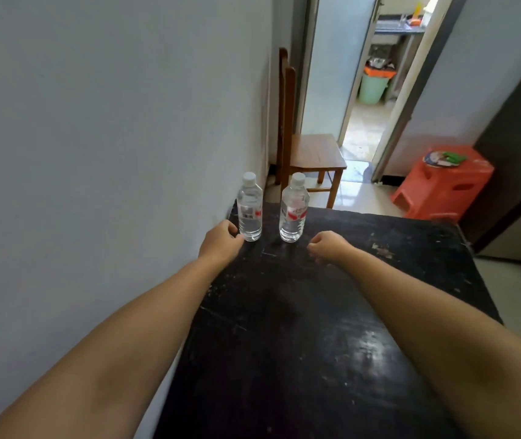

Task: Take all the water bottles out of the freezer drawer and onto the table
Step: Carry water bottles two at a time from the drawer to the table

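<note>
Two clear plastic water bottles with white screw caps stand upright at the far end of a black, scuffed table (316,312), whose worn top shows pale scratches and a dull sheen. The left bottle (249,210) has ribbed sides and a mostly transparent label; it stands close to the pale grey wall (110,122). The right bottle (294,213) carries a red and white label and stands just beside the first, with a gap between them.

The left hand (221,240) lies on the table with its fingers loosely curled and nothing in them, its fingertips touching or nearly touching the base of the left bottle. The right hand (329,243) hovers low over the table, a little to the right of the right bottle, its fingers half curled around nothing.

Past the table stand a brown wooden chair (313,153) with a flat seat and an orange moulded plastic stool (442,188).
</note>
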